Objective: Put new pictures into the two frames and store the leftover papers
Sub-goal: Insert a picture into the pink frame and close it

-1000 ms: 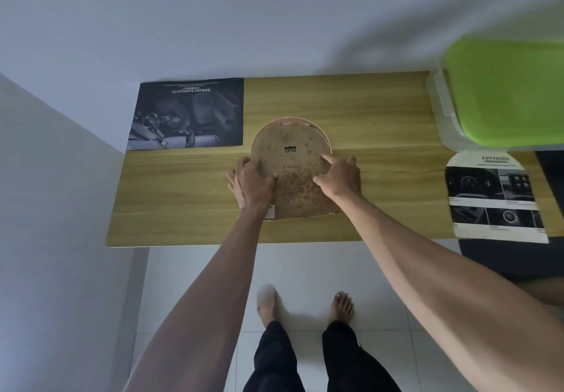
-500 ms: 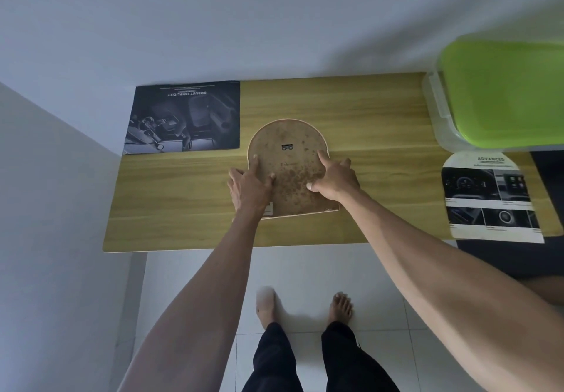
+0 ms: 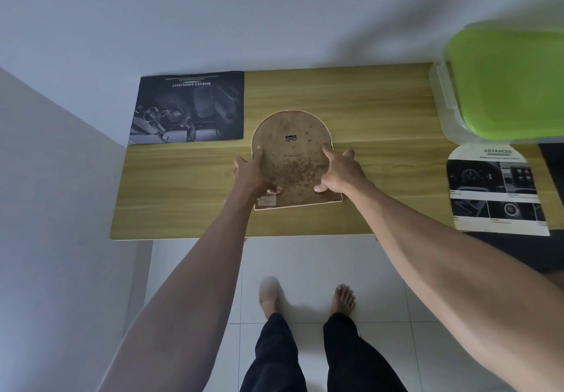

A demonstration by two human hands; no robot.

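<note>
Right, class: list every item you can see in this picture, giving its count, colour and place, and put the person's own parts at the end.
arched frame: one, face down, mottled brown back with a small hanger, middle of the table
dark brochure page: one, black-grey with white print, far left corner of the table
arch-cut printed paper: one, white with dark photos, right end of the table
storage box: one, clear with a bright green lid, far right, beyond the arch-cut paper
table: one, light wood grain, against the wall
floor tiles: white, below the table's near edge
left hand: one, grip on the frame's left edge
right hand: one, grip on the frame's right edge
legs and bare feet: two, dark trousers, on the tiles
</note>
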